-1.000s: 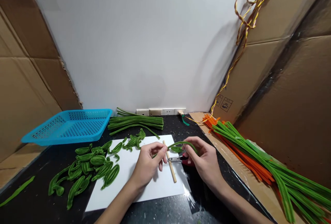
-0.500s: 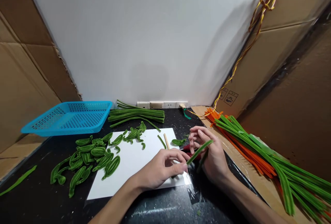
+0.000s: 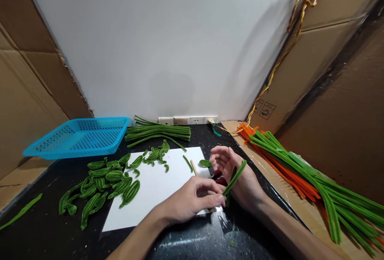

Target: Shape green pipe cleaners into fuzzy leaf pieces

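Note:
My left hand (image 3: 196, 198) pinches one end of a bent green fuzzy strip (image 3: 235, 178) between thumb and fingers. Close beside it on the right is my right hand (image 3: 237, 172), its fingers spread and curved, with the strip's looped end passing in front of its palm and thumb. A tool with dark red handles (image 3: 220, 178) lies behind the hands, partly hidden. Next to it are a wooden stick (image 3: 194, 168) and a green leaf shape (image 3: 205, 163). White paper (image 3: 150, 196) lies under my left hand, and many green leaf shapes (image 3: 114, 176) cover its left side and the black table.
A blue basket (image 3: 90, 134) sits at the back left, beside a bundle of green strips (image 3: 162, 132). On the right, long green strips (image 3: 303, 172) and orange strips (image 3: 285, 176) lie on cardboard (image 3: 270, 168). Sockets (image 3: 196, 121) line the wall base.
My left hand has moved slightly right with the strip, which now stands steeper and more folded. My right hand has shifted a little left, with its fingers more spread.

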### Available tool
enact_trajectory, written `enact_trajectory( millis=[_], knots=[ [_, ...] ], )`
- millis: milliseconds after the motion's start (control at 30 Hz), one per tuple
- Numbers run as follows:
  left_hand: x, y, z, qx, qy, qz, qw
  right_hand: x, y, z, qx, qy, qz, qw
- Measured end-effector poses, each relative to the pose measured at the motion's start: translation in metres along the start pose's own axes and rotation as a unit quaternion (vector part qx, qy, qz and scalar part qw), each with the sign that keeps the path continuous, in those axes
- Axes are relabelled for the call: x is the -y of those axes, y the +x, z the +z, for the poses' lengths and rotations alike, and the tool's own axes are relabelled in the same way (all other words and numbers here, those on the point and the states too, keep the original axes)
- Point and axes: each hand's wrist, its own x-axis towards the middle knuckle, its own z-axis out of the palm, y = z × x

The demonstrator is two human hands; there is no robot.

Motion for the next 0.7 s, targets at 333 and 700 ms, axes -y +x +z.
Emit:
enact_trajectory(
  millis=[333, 700],
  knots=[
    [-0.007, -0.004, 0.004, -0.004, -0.007, -0.009, 1.000, 0.003, -0.003, 0.005, 0.035, -0.015, 0.040, 0.998],
    [-0.004, 0.004, -0.006, -0.231, 0.052, 0.099, 0.967, -0.004, 0.001, -0.009, -0.016, -0.209, -0.057, 0.976]
  ],
)
